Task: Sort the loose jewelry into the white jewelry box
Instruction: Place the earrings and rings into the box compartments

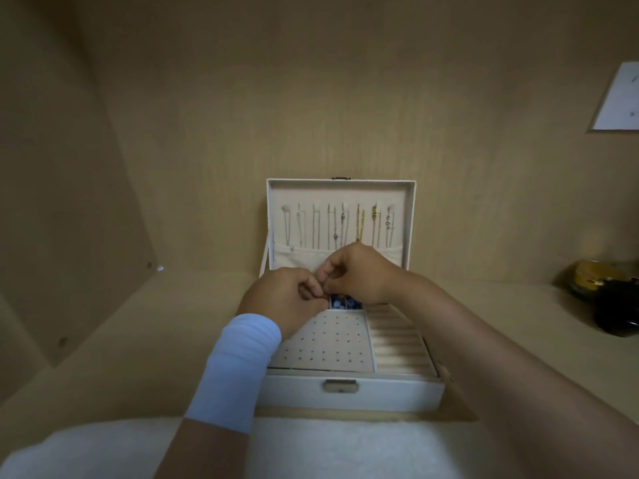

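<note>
Jewelry box (380, 392): lid (340, 188) up, necklaces (359, 223) hanging inside
Left hand (280, 299): fingers (313, 286) curled, can't tell if pinching anything
Right hand (359, 274): same deal

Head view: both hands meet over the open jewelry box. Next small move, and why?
Probably lower the pinch to the perforated panel: left hand and right hand meet fingertip to fingertip just behind it, over the blue beads. Held item too small to see.

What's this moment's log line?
left hand and right hand: fingertips together above white jewelry box | held item: unclear | lid: open, necklaces hung | blue pieces: rear compartment
</note>
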A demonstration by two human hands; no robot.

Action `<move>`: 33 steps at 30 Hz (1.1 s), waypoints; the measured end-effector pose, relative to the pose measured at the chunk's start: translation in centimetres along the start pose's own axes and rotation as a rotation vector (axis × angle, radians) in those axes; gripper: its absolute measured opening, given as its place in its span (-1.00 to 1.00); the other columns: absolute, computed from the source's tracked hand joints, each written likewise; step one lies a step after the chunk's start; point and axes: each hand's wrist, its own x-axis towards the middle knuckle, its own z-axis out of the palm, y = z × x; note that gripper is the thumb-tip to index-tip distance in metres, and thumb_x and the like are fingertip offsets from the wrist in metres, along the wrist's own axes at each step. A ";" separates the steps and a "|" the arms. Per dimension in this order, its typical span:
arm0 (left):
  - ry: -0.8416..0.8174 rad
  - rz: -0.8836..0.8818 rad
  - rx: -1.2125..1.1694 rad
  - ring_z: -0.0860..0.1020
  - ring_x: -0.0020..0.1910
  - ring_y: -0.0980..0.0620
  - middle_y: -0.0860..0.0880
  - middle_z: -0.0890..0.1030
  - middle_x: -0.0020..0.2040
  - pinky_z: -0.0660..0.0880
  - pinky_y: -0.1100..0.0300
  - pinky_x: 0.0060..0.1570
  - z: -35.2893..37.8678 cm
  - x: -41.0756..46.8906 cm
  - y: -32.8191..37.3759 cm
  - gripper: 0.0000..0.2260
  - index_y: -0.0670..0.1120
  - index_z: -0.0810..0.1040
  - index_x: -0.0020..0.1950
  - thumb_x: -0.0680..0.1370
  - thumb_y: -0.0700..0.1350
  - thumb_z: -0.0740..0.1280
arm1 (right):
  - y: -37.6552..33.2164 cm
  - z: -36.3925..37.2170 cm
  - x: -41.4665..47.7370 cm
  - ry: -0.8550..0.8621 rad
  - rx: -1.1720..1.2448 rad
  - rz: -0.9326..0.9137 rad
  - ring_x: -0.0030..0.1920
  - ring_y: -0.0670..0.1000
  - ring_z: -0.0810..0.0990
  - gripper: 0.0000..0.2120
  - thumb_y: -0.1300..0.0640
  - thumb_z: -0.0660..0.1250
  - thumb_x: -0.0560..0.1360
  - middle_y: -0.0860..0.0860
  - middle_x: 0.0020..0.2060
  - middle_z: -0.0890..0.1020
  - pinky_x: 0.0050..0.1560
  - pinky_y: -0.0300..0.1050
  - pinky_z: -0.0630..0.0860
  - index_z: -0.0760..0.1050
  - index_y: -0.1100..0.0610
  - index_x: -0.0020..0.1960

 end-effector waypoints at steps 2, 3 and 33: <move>-0.007 0.006 0.010 0.57 -0.16 0.23 0.18 0.64 -0.21 0.55 0.20 -0.03 -0.2 -0.1 -0.2 -0.94 0.11 0.66 -0.14 0.42 0.04 0.48 | -0.3 0.2 0.2 -0.042 -0.050 -0.029 -0.09 -0.17 0.68 -0.84 0.24 0.48 0.46 -0.08 -0.13 0.74 0.04 -0.26 0.60 0.72 0.05 0.00; -0.006 0.016 0.016 0.57 -0.14 0.23 0.18 0.64 -0.18 0.54 0.21 -0.02 -0.3 -0.2 -0.3 -0.96 0.11 0.67 -0.13 0.45 0.03 0.45 | -0.4 0.4 0.3 -0.051 -0.068 -0.050 -0.09 -0.19 0.68 -0.84 0.24 0.47 0.46 -0.08 -0.12 0.74 0.05 -0.27 0.60 0.72 0.05 0.01; -0.163 0.353 0.053 0.53 -0.05 0.16 0.19 0.61 0.02 0.49 0.19 0.07 8.6 1.4 13.6 -0.87 0.11 0.64 0.03 0.53 0.02 0.34 | 13.7 -9.6 -15.8 0.355 -0.115 0.354 -0.18 -0.24 0.58 -0.84 0.15 0.45 0.50 -0.17 -0.15 0.66 -0.23 -0.50 0.35 0.63 -0.13 -0.08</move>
